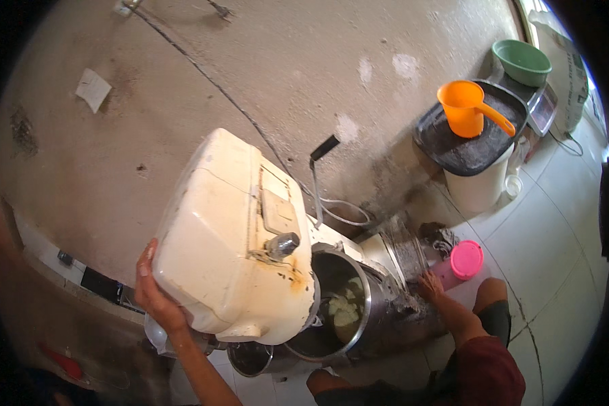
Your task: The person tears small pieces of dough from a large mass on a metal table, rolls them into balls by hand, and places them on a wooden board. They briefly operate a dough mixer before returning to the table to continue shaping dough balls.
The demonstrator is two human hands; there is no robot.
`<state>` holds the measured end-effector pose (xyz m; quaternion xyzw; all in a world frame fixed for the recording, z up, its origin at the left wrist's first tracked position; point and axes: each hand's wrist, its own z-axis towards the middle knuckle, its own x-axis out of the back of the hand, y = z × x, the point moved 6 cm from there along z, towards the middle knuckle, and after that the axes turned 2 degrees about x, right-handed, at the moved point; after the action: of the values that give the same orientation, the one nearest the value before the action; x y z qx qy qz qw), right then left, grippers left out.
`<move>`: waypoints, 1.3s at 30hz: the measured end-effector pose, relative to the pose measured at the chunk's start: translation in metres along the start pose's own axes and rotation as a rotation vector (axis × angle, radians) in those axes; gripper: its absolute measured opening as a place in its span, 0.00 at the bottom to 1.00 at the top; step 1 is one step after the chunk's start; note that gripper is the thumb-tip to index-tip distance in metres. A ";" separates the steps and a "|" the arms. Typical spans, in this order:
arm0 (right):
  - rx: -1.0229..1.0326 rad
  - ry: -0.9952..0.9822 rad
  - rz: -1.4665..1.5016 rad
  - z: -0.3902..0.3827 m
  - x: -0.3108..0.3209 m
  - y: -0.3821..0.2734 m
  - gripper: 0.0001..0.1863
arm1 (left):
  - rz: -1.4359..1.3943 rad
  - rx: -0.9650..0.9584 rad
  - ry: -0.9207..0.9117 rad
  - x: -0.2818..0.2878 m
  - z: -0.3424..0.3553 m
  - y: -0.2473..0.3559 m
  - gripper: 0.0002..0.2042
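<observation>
Mixer head (213, 247) against L hand (158, 292)

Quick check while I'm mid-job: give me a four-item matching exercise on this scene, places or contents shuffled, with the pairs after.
1. Left grip
2. Steel bowl
3. Orange scoop
4. Pink-lidded container

A. On a black tray
B. Holding pale lumps
C. On floor tiles
D. Against the cream mixer head

Pairs: 1-D, 2-B, 3-A, 4-C
</observation>
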<state>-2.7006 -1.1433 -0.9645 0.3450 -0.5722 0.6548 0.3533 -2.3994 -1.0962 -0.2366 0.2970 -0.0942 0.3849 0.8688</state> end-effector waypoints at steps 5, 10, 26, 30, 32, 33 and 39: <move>0.067 -0.017 -0.123 -0.002 -0.009 0.028 0.15 | -0.017 0.025 0.015 0.008 0.004 -0.012 0.25; -0.223 -0.236 -0.171 -0.026 0.037 0.046 0.15 | 0.003 0.073 0.076 0.011 0.005 -0.021 0.25; -0.054 0.154 1.296 -0.080 0.316 -0.235 0.17 | -0.034 -0.139 -0.007 -0.001 -0.002 0.011 0.17; 0.044 0.273 1.071 -0.072 0.362 -0.270 0.17 | -0.080 -0.111 -0.008 -0.002 -0.002 0.009 0.17; 0.077 0.288 0.943 -0.066 0.374 -0.284 0.17 | -0.069 -0.146 0.002 -0.001 -0.002 0.010 0.16; 0.062 0.278 0.920 -0.061 0.375 -0.289 0.17 | -0.076 -0.148 -0.009 -0.001 -0.001 0.010 0.16; 0.096 0.376 0.868 -0.051 0.377 -0.293 0.17 | -0.098 -0.191 -0.016 0.001 0.004 0.011 0.16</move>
<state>-2.6444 -1.0395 -0.4989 -0.0343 -0.5587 0.8187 0.1282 -2.4068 -1.0924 -0.2278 0.2202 -0.1226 0.3289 0.9101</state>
